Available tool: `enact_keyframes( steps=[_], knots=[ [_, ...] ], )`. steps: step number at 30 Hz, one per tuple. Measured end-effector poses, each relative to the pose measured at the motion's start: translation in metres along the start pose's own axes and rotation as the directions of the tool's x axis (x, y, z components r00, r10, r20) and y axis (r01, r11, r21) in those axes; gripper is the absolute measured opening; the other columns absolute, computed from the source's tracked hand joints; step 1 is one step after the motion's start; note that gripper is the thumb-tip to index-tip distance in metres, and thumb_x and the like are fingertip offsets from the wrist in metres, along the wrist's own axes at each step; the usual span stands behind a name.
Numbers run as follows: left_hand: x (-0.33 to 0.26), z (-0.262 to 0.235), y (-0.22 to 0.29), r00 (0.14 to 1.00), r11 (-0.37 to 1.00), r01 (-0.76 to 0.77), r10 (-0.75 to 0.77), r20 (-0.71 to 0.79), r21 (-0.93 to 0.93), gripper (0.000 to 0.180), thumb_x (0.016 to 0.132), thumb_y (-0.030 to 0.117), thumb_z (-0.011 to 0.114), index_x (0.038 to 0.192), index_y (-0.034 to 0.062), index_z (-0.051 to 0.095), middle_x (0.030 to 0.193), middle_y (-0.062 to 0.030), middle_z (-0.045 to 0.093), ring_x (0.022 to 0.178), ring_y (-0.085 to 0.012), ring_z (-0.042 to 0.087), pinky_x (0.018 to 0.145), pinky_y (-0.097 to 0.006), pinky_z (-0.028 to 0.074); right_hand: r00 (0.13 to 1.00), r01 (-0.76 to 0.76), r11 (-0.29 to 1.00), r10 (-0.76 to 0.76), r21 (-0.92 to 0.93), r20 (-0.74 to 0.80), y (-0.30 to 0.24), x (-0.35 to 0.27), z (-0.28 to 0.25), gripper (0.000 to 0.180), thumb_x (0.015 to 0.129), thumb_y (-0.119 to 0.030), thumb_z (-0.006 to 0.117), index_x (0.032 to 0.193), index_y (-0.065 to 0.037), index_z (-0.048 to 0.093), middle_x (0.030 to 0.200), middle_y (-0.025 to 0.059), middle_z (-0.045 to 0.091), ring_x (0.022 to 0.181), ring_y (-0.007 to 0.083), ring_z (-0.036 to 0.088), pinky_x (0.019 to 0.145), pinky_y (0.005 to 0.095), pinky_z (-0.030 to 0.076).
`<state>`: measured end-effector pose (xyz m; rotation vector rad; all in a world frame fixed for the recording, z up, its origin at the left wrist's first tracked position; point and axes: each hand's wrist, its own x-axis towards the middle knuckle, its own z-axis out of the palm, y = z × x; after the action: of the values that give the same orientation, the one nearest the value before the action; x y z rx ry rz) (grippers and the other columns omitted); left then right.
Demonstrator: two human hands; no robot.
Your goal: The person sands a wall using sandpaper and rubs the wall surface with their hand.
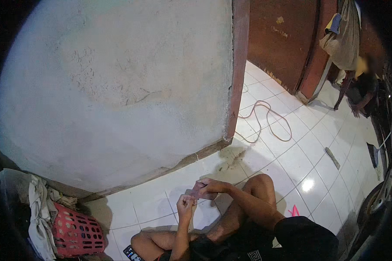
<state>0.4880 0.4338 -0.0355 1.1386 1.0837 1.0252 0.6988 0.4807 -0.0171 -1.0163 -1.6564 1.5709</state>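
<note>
I sit cross-legged on white floor tiles, both hands raised together over the floor in front of my shins. A small, thin, mauve-pink piece [195, 191] spans the gap between them; its kind is too small to make out. My left hand [186, 206] pinches its lower end, fingers closed. On its upper side my right hand [208, 187] is closed round it, the fingers partly hidden. A phone with a lit screen [132, 253] lies beside my left leg. Bright pink strips [294, 211] rest on the tiles to the right of my right knee.
A red plastic basket [78, 232] heaped with clothes stands at left by the pale wall [117, 78]. An orange cable [272, 126] loops across the floor near a brown door [283, 39]. At far right are hanging cloth [346, 43], a person [363, 93] and a dark wheel [372, 198].
</note>
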Motion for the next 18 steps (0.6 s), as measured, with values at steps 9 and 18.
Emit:
enact_keyframes(
  steps=[9,18],
  knots=[
    [0.003,0.001,-0.005,0.999,1.0,-0.027,0.028,-0.036,0.011,0.013,0.091,0.006,0.061,0.082,0.0024,0.052,0.074,-0.0041,0.059,0.067,-0.0113,0.058,0.063,-0.026,0.048,0.997,-0.046,0.997,0.05,-0.059,0.067,-0.001,-0.004,-0.005,0.023,0.079,-0.015,0.074,0.092,-0.006,0.056,0.079,-0.0019,0.053,0.077,0.0104,0.047,0.07,0.028,0.042],
    [0.001,0.002,0.002,0.994,0.992,-0.096,0.1,-0.043,0.085,0.014,0.091,0.007,0.062,0.08,0.0027,0.054,0.07,-0.0052,0.061,0.063,-0.0107,0.058,0.06,-0.026,0.048,0.997,-0.049,0.998,0.051,-0.035,0.051,0.003,-0.001,-0.001,0.022,0.08,-0.015,0.072,0.095,-0.007,0.06,0.085,0.0002,0.055,0.081,0.0121,0.05,0.073,0.0284,0.043]
  ],
)
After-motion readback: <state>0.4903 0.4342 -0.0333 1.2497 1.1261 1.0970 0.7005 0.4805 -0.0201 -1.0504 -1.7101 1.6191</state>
